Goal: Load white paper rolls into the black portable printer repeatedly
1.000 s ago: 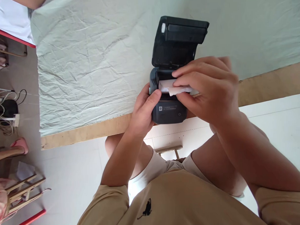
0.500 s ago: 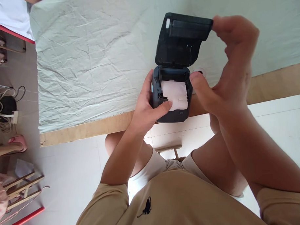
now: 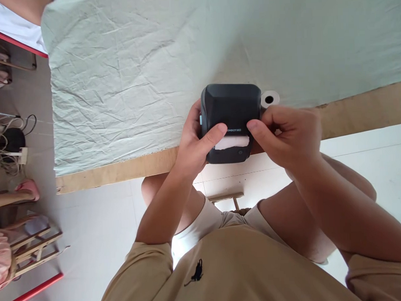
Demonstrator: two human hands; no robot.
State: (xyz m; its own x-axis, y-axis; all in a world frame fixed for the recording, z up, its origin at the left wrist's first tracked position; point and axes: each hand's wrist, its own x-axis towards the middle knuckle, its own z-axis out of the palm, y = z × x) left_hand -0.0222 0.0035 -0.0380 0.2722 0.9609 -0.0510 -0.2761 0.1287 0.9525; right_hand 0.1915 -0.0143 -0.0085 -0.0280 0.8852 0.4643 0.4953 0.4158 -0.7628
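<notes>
A dark label printer (image 3: 232,107) is held over the near edge of the table with its lid down. White paper (image 3: 232,142) sticks out of the slot below the lid, its end ragged. My left hand (image 3: 196,139) wraps the printer's left side, thumb lying on the lid. At the right side my right hand (image 3: 285,132) has its thumb on the lid's corner and its fingers curled against the edge, closed on the printer. Just beyond the right fingers lies a small white paper roll (image 3: 270,99) with a dark core. The printer's underside is hidden.
A wrinkled pale green cloth (image 3: 119,83) covers the table, whose wooden edge (image 3: 122,167) runs along the front. At the left are tangled cables (image 3: 9,150), a wooden stool (image 3: 36,248) and another person's pink slipper (image 3: 29,188). Another person's arm (image 3: 27,7) shows at the top left.
The printer's raised lid has swung down onto the body, covering the paper inside. My right hand came down with it to the printer's right side. My left hand kept its hold.
</notes>
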